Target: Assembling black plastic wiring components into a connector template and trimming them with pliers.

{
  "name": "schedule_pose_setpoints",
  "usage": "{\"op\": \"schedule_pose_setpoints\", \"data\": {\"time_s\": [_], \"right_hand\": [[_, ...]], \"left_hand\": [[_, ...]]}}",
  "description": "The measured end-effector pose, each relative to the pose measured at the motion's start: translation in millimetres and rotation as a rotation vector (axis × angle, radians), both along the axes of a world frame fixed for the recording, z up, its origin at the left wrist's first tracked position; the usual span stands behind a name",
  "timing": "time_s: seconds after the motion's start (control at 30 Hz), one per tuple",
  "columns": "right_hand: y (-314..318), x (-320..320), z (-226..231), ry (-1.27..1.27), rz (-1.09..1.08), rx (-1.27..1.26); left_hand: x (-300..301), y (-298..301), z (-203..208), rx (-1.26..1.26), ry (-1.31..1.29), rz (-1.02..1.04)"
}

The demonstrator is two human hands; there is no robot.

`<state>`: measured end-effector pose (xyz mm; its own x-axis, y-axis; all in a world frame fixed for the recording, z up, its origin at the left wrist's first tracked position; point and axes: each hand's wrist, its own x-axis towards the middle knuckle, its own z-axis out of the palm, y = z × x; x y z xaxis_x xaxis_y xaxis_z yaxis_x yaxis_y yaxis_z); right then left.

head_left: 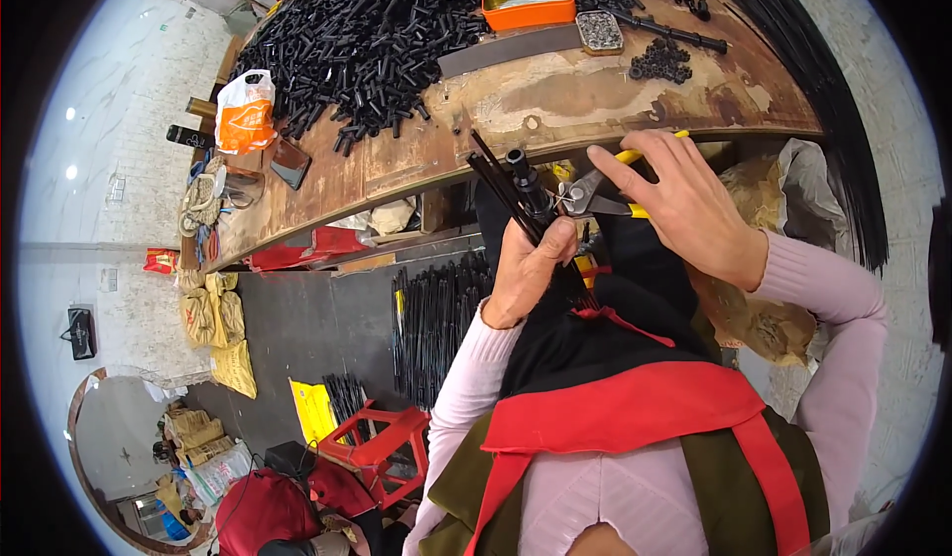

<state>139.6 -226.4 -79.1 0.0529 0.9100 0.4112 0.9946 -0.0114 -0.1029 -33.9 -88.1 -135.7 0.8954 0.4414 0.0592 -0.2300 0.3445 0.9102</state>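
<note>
My left hand [526, 276] is closed around a bundle of thin black rods [493, 184], held slanting up just off the bench edge. A black tubular fitting [529, 181] stands up among the rods above my thumb. My right hand [684, 199] grips pliers [635, 157] with yellow handles, which are spread apart. The grey plier jaws [579, 197] are at the side of the fitting, close by my left thumb; whether they touch it I cannot tell. The lower end of the bundle runs down over my black apron [585, 343].
The wooden bench [555, 95] bears a heap of short black tubes [387, 45], an orange tin [529, 5], a box of small metal parts [599, 32] and small black rings [661, 62]. Long black rods [838, 110] hang at the right. A red stool [382, 447] stands at lower left.
</note>
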Motion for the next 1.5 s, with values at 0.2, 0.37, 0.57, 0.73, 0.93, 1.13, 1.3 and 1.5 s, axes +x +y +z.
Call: {"op": "schedule_pose_setpoints", "data": {"time_s": [0.2,0.37,0.57,0.73,0.93,1.13,1.3,1.5], "right_hand": [[0,1,-2,-0.071,-0.027,-0.023],[-2,12,13,-0.112,0.059,-0.046],[1,26,71,0.875,0.279,-0.845],[-18,-1,51,1.186,0.008,-0.901],[-10,15,22,0.069,0.206,-0.096],[-16,8,36,1.758,0.052,-1.102],[-24,11,21,0.378,0.103,-0.125],[-17,16,57,1.496,0.082,-1.016]], "left_hand": [[-2,-2,1,0.011,0.047,0.062],[1,-3,0,0.029,0.049,0.077],[-9,-3,1,0.019,0.016,-0.091],[-10,-7,8,-0.005,0.110,-0.097],[7,-5,0,0.009,0.056,0.162],[0,-3,3,-0.064,0.014,-0.107],[4,7,31,0.099,0.177,0.013],[1,14,21,-0.005,0.031,-0.139]]}}
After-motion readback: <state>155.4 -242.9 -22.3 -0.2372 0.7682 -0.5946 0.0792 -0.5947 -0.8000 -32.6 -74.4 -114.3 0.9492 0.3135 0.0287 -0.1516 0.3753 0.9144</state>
